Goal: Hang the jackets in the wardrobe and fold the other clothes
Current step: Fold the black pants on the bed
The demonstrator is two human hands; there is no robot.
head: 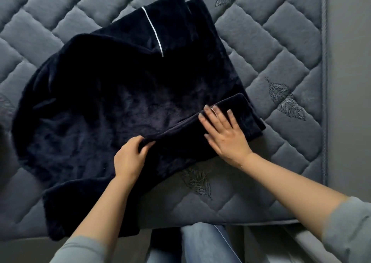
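Navy plush garment [96,110] is spread out on the grey quilted mattress [271,48], taking up most of the left and middle of the head view, with its near edge hanging off the front of the bed.

Head view: the left hand [128,158] has its fingers curled, pinching a ridge of fabric near the middle-bottom. The right hand [224,134] lies flat with its fingers spread, pressing down on a folded-over strip at the right side, probably a sleeve or hem flap.

What could go wrong, I'd say: this stuff looks thick and slippery-soft, so the folded strip could spring back or slide once the flat hand lifts. The bit hanging over the near edge could also drag the whole thing toward the floor if it gets tugged. And pulling at just one pinched spot may bunch it up rather than give a clean crease.

Orientation: the long axis runs diagonally, from near-left to far-right. The collar end with the white piping [153,32] points toward the far side, slightly right.
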